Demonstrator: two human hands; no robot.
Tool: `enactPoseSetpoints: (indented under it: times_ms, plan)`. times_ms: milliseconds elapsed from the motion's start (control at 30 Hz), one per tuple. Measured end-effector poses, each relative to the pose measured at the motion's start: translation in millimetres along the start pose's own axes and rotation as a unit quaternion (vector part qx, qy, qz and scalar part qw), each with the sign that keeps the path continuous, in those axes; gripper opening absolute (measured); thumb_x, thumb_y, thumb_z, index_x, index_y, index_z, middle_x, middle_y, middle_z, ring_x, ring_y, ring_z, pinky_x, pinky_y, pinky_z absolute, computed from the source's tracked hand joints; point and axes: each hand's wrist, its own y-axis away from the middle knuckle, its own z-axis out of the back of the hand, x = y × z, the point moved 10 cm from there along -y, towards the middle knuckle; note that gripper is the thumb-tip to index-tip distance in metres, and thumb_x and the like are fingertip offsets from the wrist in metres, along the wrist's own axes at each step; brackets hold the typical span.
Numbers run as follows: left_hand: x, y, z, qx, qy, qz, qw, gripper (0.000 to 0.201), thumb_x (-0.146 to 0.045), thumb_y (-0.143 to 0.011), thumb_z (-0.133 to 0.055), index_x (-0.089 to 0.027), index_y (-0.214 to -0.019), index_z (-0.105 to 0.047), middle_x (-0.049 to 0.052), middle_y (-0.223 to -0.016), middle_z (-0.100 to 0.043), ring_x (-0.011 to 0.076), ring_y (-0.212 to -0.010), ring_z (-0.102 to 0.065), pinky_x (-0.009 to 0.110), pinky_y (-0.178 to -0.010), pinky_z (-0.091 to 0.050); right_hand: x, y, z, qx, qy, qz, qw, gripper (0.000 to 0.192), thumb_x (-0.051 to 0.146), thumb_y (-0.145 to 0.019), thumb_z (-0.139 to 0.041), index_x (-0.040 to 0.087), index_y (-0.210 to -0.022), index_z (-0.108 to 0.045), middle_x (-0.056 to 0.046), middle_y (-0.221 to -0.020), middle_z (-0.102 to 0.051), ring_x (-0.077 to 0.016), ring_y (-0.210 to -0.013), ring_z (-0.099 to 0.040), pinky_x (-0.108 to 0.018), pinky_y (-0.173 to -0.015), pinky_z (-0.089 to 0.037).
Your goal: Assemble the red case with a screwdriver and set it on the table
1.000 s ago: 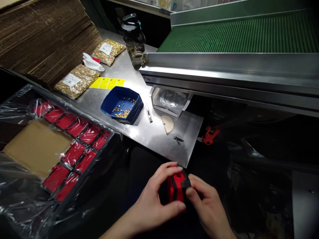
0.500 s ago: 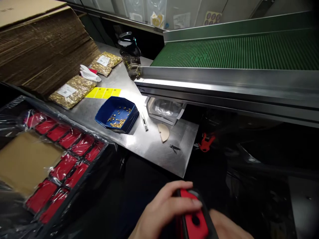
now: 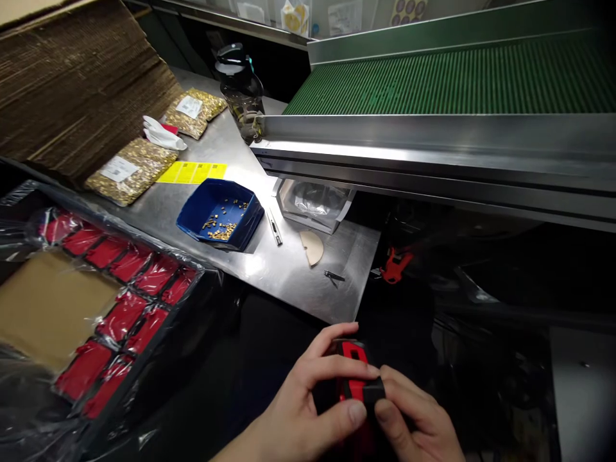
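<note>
A red-and-black plastic part (image 3: 355, 387) is held low in front of me, beyond the metal table's near corner. My left hand (image 3: 303, 401) is wrapped around it, with fingers over the top and the thumb on the near side. My right hand (image 3: 418, 416) pinches a small black block at the part's right side between thumb and fingers. The part's lower portion is hidden by my hands and shadow. On the table's near end lie a small black piece (image 3: 333, 276) and a tan half-round disc (image 3: 312, 248).
A blue bin (image 3: 188, 221) holds small brass pieces beside a utility knife (image 3: 274, 229) and a clear-windowed tray (image 3: 315, 224). A box of wrapped red parts (image 3: 158, 353) stands left. The green conveyor (image 3: 433, 83) crosses the right; bags of brass pieces (image 3: 137, 176) and a bottle (image 3: 242, 96) sit behind.
The red-and-black part has turned and moved slightly up and left in my hands. My right hand has come up from behind it and now pinches its right side. The view has shifted slightly.
</note>
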Motion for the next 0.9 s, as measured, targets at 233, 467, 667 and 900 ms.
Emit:
enactPoseSetpoints:
  times_ms: [233,467,667,900]
  plan:
    - [66.9,-14.8,15.8,-0.150,0.136,0.177,0.963,0.038,-0.051,-0.096,-0.063,-0.020,-0.108,-0.081,0.011,-0.103,-0.075,0.0263,-0.096,-0.069,0.040,-0.091,-0.057,-35.4,-10.0,-13.7,0.066,-0.009,-0.080,0.995,0.037,0.053,-0.100,-0.056,0.030,-0.124,-0.074,-0.007,-0.109,-0.073,-0.0255,-0.105,-0.069,-0.026,-0.084,-0.056]
    - [107.4,-11.9,19.7,-0.168,0.250,0.271,0.914,0.051,-0.060,-0.091,-0.068,-0.017,-0.118,-0.074,0.003,-0.083,-0.067,0.0134,-0.068,-0.059,0.024,-0.065,-0.053,-39.1,-14.3,-36.2,0.171,-0.055,-0.108,0.978,0.031,0.046,-0.103,-0.056,0.029,-0.111,-0.081,-0.005,-0.112,-0.076,-0.0236,-0.104,-0.069,-0.028,-0.091,-0.051]
    - [86.4,-10.4,24.6,-0.103,0.137,0.199,0.965,0.052,-0.056,-0.100,-0.058,-0.030,-0.145,-0.059,0.007,-0.129,-0.071,0.0253,-0.121,-0.063,0.040,-0.113,-0.043,-82.8,-10.7,-20.9,0.033,-0.197,-0.197,0.960,0.038,0.052,-0.095,-0.066,0.021,-0.111,-0.081,-0.007,-0.103,-0.079,-0.0239,-0.092,-0.070,-0.031,-0.084,-0.054]
    - [69.6,-3.9,14.8,0.025,0.017,0.123,0.992,0.054,-0.053,-0.105,-0.048,-0.038,-0.157,-0.042,0.000,-0.171,-0.030,0.0272,-0.158,-0.024,0.046,-0.131,-0.012,-132.6,4.9,-21.5,-0.159,-0.500,-0.375,0.764,0.031,0.045,-0.078,-0.081,0.018,-0.093,-0.081,-0.005,-0.091,-0.081,-0.0259,-0.089,-0.074,-0.040,-0.085,-0.060]
